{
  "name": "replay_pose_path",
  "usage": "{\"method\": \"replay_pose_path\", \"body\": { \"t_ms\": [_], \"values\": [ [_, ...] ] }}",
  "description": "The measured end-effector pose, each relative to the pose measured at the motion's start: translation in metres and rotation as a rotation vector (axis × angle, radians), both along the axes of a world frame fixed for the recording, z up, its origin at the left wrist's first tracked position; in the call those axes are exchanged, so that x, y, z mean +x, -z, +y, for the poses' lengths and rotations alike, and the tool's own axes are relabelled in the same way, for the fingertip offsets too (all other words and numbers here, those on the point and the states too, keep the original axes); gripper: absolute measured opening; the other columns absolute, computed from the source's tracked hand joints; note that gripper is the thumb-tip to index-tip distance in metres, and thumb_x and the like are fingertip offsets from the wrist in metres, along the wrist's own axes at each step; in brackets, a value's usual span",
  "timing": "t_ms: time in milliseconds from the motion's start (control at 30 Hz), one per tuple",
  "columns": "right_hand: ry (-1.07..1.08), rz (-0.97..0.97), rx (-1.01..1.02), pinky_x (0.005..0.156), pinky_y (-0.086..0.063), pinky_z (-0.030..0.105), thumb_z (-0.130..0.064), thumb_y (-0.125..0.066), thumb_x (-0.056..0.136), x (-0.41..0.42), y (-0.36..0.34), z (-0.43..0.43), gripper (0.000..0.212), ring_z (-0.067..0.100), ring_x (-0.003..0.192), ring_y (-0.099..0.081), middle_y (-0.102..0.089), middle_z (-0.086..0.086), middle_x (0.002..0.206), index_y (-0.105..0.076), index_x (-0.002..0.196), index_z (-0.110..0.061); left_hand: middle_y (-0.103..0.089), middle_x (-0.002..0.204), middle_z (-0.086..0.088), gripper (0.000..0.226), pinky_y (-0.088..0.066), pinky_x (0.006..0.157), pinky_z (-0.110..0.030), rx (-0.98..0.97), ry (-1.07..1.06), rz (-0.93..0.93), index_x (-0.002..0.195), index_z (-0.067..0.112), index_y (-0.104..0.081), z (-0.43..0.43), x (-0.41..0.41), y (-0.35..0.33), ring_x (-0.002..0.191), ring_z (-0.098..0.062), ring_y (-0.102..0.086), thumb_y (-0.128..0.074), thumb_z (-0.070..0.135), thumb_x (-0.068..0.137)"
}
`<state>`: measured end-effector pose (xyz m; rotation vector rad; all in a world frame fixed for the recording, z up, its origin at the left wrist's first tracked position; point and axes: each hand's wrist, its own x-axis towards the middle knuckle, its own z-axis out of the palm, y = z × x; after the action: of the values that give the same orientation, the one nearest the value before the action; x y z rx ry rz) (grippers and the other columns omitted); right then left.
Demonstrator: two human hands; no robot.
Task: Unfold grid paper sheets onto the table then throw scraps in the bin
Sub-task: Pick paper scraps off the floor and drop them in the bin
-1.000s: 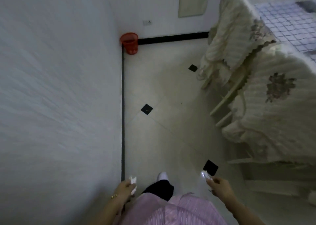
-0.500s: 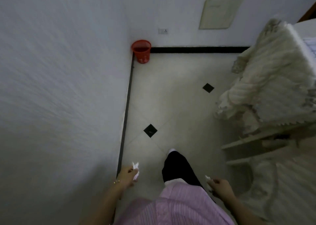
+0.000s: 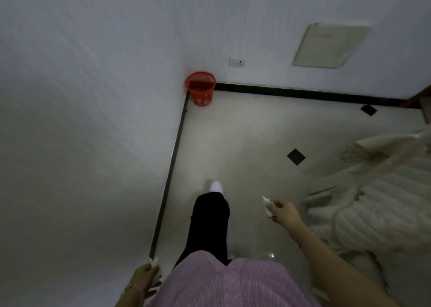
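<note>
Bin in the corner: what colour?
Red-orange bin, a mesh-like plastic basket with pale marks low on its side; the head view, the only one, shows it.

The person wears a pink top (image 3: 233, 281) with thin stripes. 1 leg shows in black trousers (image 3: 210, 222), with 1 white shoe (image 3: 216, 186) at its end. A thin gold bracelet (image 3: 130, 287) sits on the left wrist. The 2 forearms (image 3: 326, 253) are bare.

- Bin (image 3: 201, 87), far corner: red, with small pale marks on its side.
- Walls (image 3: 93, 96): white.
- Skirting (image 3: 303, 94): black.
- Floor (image 3: 245, 143): cream tiles with small black diamonds.
- Wall panel (image 3: 331, 45), far right: beige.
- Trouser leg (image 3: 210, 222): black.
- Top (image 3: 233, 283), near: pink with fine stripes.
- Chair cover (image 3: 384, 213), right: cream, ribbed.
- Paper scraps (image 3: 265, 201): white.
</note>
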<state>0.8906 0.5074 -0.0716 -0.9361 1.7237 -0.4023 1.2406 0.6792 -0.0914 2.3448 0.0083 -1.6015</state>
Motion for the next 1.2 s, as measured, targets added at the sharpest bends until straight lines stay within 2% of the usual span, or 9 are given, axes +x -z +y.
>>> {"method": "replay_pose_path", "body": {
  "t_ms": [167,333,533,667,733,800,933,1067,1200],
  "values": [
    [0.099,0.037,0.11,0.04,-0.035,0.016,-0.024,-0.063,0.089,-0.013,0.012,-0.073,0.039,0.011,0.044,-0.039,-0.046,0.005,0.051,-0.05,0.055,-0.011,-0.059,0.105,-0.018,0.029,-0.041,0.078,-0.034,-0.044,0.031,0.039,0.12,0.002,-0.055,-0.148,0.005,0.012,0.079,-0.027,-0.054,-0.052,0.014,0.094],
    [0.185,0.054,0.207,0.051,-0.035,0.022,-0.021,-0.061,0.09,-0.027,0.012,-0.146,0.022,0.019,0.06,-0.045,-0.049,0.01,0.065,-0.056,0.074,-0.006,-0.06,0.082,-0.009,0.025,-0.044,0.059,-0.026,-0.257,0.141,0.081,0.116,0.004,-0.056,-0.325,0.006,-0.008,0.067,-0.021,-0.056,-0.05,0.016,0.095],
    [0.127,0.086,0.262,0.051,-0.031,0.023,-0.015,-0.058,0.092,-0.017,0.016,-0.253,0.019,0.02,0.065,-0.043,-0.046,0.01,0.065,-0.055,0.076,-0.004,-0.059,0.081,-0.006,0.026,-0.044,0.057,-0.024,-0.452,0.29,0.081,0.118,0.006,-0.056,-0.497,-0.005,-0.037,0.064,-0.016,-0.056,-0.049,0.014,0.095],
    [0.026,0.07,0.266,0.051,-0.035,0.022,-0.017,-0.056,0.094,-0.001,0.02,-0.353,0.037,0.022,0.068,-0.047,-0.048,0.013,0.074,-0.058,0.092,0.02,-0.058,0.08,-0.006,0.028,-0.043,0.056,-0.025,-0.355,0.255,0.09,0.118,0.001,-0.056,-0.549,0.002,-0.018,0.065,-0.017,-0.056,-0.048,0.016,0.095],
    [0.0,0.044,0.238,0.052,-0.042,0.023,-0.019,-0.056,0.093,0.013,0.018,-0.413,0.029,0.022,0.066,-0.051,-0.049,0.013,0.074,-0.061,0.082,0.008,-0.061,0.083,-0.007,0.025,-0.046,0.059,-0.026,-0.257,0.158,0.075,0.115,0.006,-0.058,-0.557,0.01,-0.004,0.068,-0.019,-0.058,-0.05,0.019,0.095],
    [-0.049,0.035,0.208,0.063,-0.05,0.03,-0.022,-0.057,0.092,0.029,0.015,-0.478,0.026,0.023,0.068,-0.057,-0.054,0.012,0.071,-0.058,0.077,-0.001,-0.065,0.098,-0.011,0.036,-0.048,0.062,-0.027,-0.126,0.056,0.059,0.126,0.008,-0.054,-0.559,0.019,0.007,0.078,-0.024,-0.06,-0.051,0.024,0.094],
    [-0.177,0.005,0.166,0.073,-0.051,0.032,-0.021,-0.057,0.092,0.069,0.003,-0.604,0.014,0.02,0.075,-0.058,-0.062,0.004,0.078,-0.062,0.091,-0.008,-0.06,0.1,-0.018,0.045,-0.044,0.073,-0.034,0.089,-0.135,0.015,0.134,0.002,-0.044,-0.583,0.038,0.018,0.081,-0.031,-0.058,-0.054,0.017,0.093],
    [-0.292,-0.008,0.134,0.075,-0.051,0.033,-0.018,-0.057,0.092,0.119,0.001,-0.709,0.009,0.022,0.08,-0.058,-0.061,0.008,0.083,-0.061,0.093,-0.009,-0.06,0.097,-0.016,0.044,-0.044,0.069,-0.032,0.111,-0.142,0.043,0.131,-0.001,-0.046,-0.646,0.054,0.031,0.072,-0.029,-0.059,-0.054,0.018,0.093],
    [-0.242,-0.06,0.177,0.068,-0.051,0.028,-0.016,-0.059,0.091,0.165,0.019,-0.776,0.008,0.025,0.083,-0.059,-0.061,0.014,0.091,-0.061,0.092,-0.009,-0.059,0.096,-0.013,0.046,-0.044,0.059,-0.025,0.024,-0.099,0.143,0.134,-0.001,-0.043,-0.736,0.07,0.044,0.069,-0.024,-0.059,-0.053,0.018,0.093]
  ]
}}
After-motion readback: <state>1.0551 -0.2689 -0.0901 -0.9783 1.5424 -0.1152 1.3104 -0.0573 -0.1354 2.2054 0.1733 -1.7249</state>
